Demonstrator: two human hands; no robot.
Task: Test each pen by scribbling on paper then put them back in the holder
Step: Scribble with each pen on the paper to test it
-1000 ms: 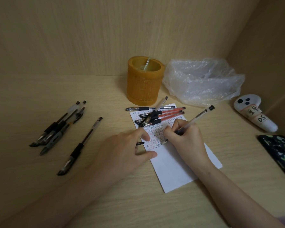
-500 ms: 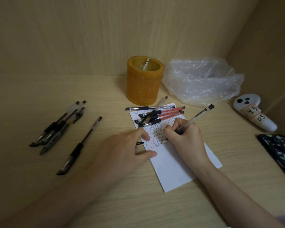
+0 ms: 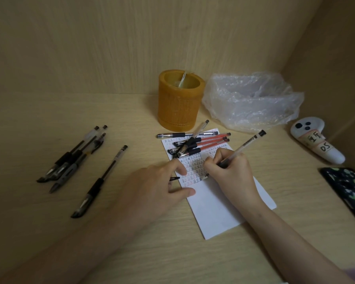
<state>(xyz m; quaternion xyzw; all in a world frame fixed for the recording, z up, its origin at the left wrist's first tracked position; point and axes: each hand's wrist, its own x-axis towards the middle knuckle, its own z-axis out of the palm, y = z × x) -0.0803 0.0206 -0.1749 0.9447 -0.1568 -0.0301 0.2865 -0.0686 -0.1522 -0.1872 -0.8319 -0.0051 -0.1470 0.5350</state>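
My right hand (image 3: 232,173) grips a clear pen (image 3: 247,143) with its tip down on the white paper (image 3: 219,210), whose upper half is covered in small red and black marks. My left hand (image 3: 154,191) rests on the paper's left edge, thumb and forefinger pressing it; a small dark pen cap (image 3: 175,178) shows under the fingers. Several red and black pens (image 3: 201,143) lie piled at the paper's top. The orange pen holder (image 3: 179,103) stands behind them. One black pen (image 3: 100,181) and a cluster of black pens (image 3: 74,156) lie to the left.
A crumpled clear plastic bag (image 3: 252,101) sits right of the holder. A white controller with a taped label (image 3: 316,140) lies at the far right, and a dark patterned phone (image 3: 348,191) near the right edge. Wooden walls close the back and right side.
The pen in my right hand has shifted very slightly while its tip stays on the paper. My left hand and the other pens have not moved.
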